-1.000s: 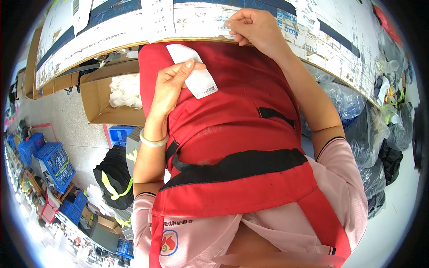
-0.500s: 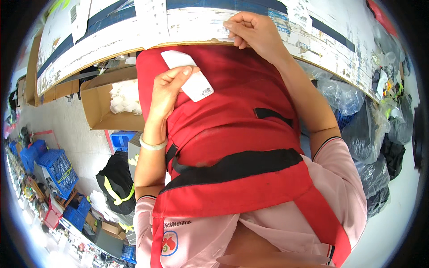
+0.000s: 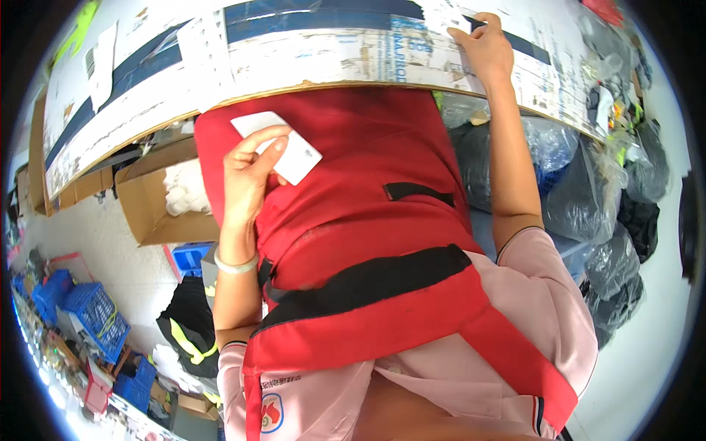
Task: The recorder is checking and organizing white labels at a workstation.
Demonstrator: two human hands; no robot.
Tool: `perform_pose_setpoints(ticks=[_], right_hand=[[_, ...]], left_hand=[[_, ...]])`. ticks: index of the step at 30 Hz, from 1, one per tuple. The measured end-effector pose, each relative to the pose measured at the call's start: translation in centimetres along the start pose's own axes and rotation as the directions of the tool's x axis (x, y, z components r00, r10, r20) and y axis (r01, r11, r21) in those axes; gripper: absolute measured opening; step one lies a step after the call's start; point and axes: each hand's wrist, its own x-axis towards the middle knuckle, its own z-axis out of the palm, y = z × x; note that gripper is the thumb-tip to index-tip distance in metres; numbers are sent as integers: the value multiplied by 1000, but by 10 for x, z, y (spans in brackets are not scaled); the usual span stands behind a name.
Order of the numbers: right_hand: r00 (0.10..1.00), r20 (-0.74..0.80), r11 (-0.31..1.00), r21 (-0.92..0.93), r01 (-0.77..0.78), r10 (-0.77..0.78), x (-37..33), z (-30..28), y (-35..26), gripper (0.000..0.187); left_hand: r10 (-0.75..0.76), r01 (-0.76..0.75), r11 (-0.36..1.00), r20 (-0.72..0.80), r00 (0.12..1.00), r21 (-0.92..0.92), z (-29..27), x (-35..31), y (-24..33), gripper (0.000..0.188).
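My left hand [image 3: 246, 173] is closed on a white card-like tag [image 3: 301, 160] with a small dark print near one corner. Thumb and fingers pinch the tag by its left side, above the red apron [image 3: 353, 169] on my lap. Out at the far right of the work surface, my right hand [image 3: 488, 50] has its fingers curled, with thumb and forefinger at the edge of a white printed label strip [image 3: 443, 13]. The fingertips partly cover that edge.
The worn board tabletop [image 3: 309, 62] has dark blue bands and more white paper strips [image 3: 206, 55]. An open cardboard box [image 3: 143, 202] with white pieces stands at left below the board. Blue crates [image 3: 95, 312] lie farther left; filled plastic bags [image 3: 588, 195] crowd the right.
My right hand has moved right and away along the board, from its front middle to the label strip. My left hand still holds the tag, now turned somewhat. The whole view has shifted slightly.
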Motion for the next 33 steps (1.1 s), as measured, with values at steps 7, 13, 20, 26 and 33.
perform_pose_setpoints(ticks=[7,13,20,26,33], right_hand=[[458,667,614,736,-285,-588,-104,-2,-129,18],[515,661,440,749,-494,-547,-120,22,-149,19],[685,477,411,869,-275,-551,-125,22,-158,15],[658,341,500,863,63,-671,-113,20,-153,12],[744,515,528,809,-258,-425,-66,19,-145,19]], left_hand=[[61,-58,997,-50,997,49,4,-4,3,17],[63,-63,998,55,996,-11,-5,-5,10,21],[39,-42,998,54,998,46,-9,-6,3,12],[19,-23,999,102,995,38,-17,-3,-6,25],[60,-59,995,-2,998,80,-22,-1,3,46]])
